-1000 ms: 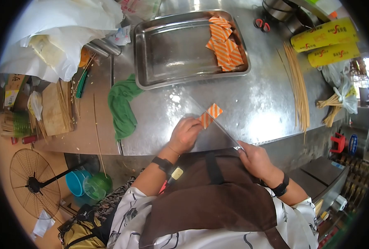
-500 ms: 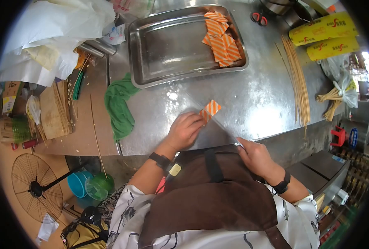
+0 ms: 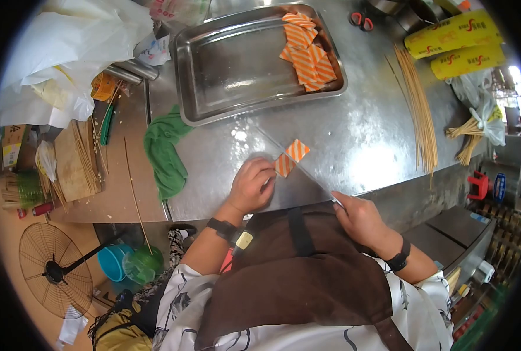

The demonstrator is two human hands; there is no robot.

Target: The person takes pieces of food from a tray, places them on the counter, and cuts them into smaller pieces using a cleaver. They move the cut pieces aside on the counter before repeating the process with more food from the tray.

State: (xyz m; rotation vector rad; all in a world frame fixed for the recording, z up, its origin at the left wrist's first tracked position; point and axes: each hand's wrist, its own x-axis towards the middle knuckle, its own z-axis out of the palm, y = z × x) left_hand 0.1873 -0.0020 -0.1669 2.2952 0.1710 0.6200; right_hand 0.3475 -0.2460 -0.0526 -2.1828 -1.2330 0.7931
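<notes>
My right hand (image 3: 363, 222) is closed round the handle of a long, thin knife (image 3: 312, 176). Its blade slants up and left over the metal table, passing between two orange-and-white striped pieces. One striped piece (image 3: 298, 150) lies just beyond the blade. The nearer striped piece (image 3: 284, 165) is at the fingertips of my left hand (image 3: 254, 184), whose bent fingers press its left edge. Farther back, a steel tray (image 3: 193, 76) holds several similar striped pieces (image 3: 310, 61) piled at its right side.
A green cloth (image 3: 165, 155) lies left of my left hand. Wooden skewers (image 3: 417, 105), yellow rolls (image 3: 453, 36) and red-handled scissors (image 3: 361, 22) are at the right and back. White plastic bags (image 3: 79, 52) cover the back left. A fan (image 3: 54, 272) stands below the table's left end.
The striped item by the blade now shows as two pieces at an angle to each other. My left hand has shifted slightly left. The knife remains in my right hand.
</notes>
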